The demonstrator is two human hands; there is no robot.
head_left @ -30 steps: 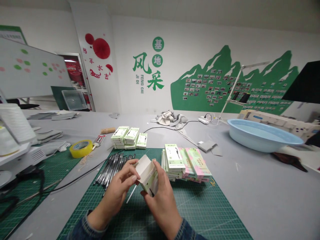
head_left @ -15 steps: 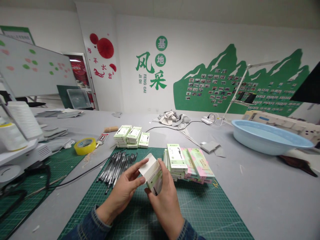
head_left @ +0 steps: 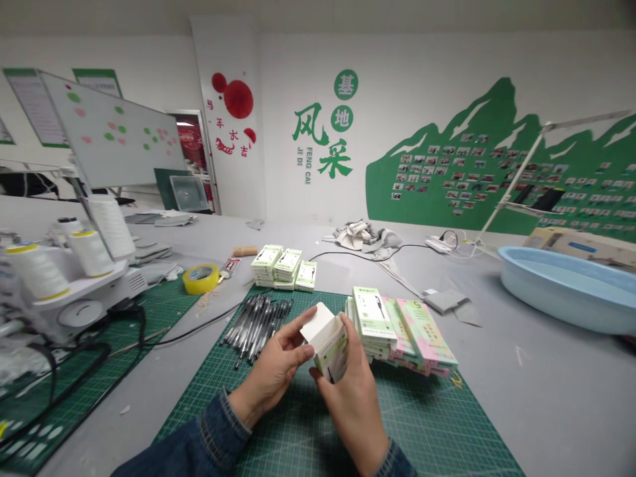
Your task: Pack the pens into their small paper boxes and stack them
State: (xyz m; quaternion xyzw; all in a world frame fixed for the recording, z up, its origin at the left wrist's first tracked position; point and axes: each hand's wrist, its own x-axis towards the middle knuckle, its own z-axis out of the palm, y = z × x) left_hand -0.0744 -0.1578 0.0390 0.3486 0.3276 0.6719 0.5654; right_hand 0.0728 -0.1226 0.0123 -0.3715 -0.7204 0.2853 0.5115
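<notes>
Between my hands is a small white-and-green carton [head_left: 330, 358], tilted, with its top flap standing up. My right hand [head_left: 355, 394] wraps round the carton's body. With thumb and fingers, my left hand [head_left: 278, 374] pinches the raised flap at its left side. Left of the carton, a loose bundle of black-and-clear pens [head_left: 256, 324] lies on the green cutting mat [head_left: 293, 430]. Close to my right hand rests a stack of flat white-and-green cartons [head_left: 372, 318], beside pink-and-green packs [head_left: 427, 331]. The carton's inside is mostly out of sight.
Stacked small cartons [head_left: 268, 262] stand at the mat's far edge. Yellow tape [head_left: 201, 279] lies left of them. A machine with thread cones [head_left: 92, 253] is at left, its cables [head_left: 144, 341] reaching the mat. A blue basin [head_left: 566, 285] sits right, grey cloth [head_left: 362, 236] behind.
The camera view has turned left, so the whole scene sits further right. My hands keep the same hold on the carton, whose flap is slightly more upright.
</notes>
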